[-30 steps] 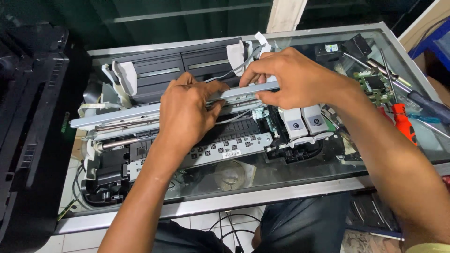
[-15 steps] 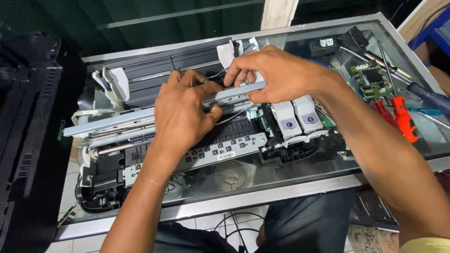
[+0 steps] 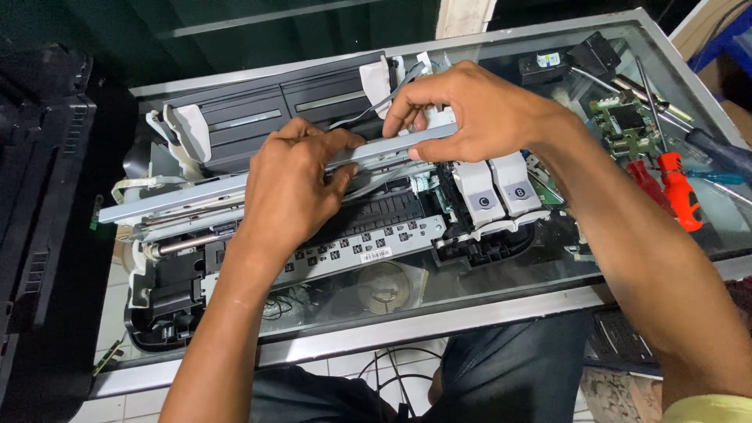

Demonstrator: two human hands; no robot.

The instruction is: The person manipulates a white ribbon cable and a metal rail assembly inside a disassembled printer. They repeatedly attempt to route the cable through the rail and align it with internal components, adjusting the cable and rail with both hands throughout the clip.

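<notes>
- Nearest the camera: metal front edge of a glass-topped counter (image 3: 470, 317), with dark trousers and white floor tiles visible beneath.
- On the glass: an opened printer mechanism (image 3: 235, 258), black plastic base, grey perforated plate across its middle.
- Left hand (image 3: 294, 184) curled palm-down over a long silver metal rail (image 3: 172, 200), fingers wrapped round its top edge, gripping it.
- Rail lying crosswise over the mechanism, tilted slightly upward to the right, left end jutting free past the hand.
- Right hand (image 3: 478, 113) closed on the rail's right end, thumb beneath, fingertips pinching from above.
- Just beside that hand: two grey ink cartridges (image 3: 497, 188) seated side by side in their carriage.
- Behind the rail: black paper tray section (image 3: 274, 106) with white ribbon cables.
- Far right: green circuit board (image 3: 627, 125), red-handled screwdrivers (image 3: 677, 188), small black adapter (image 3: 568, 59).
</notes>
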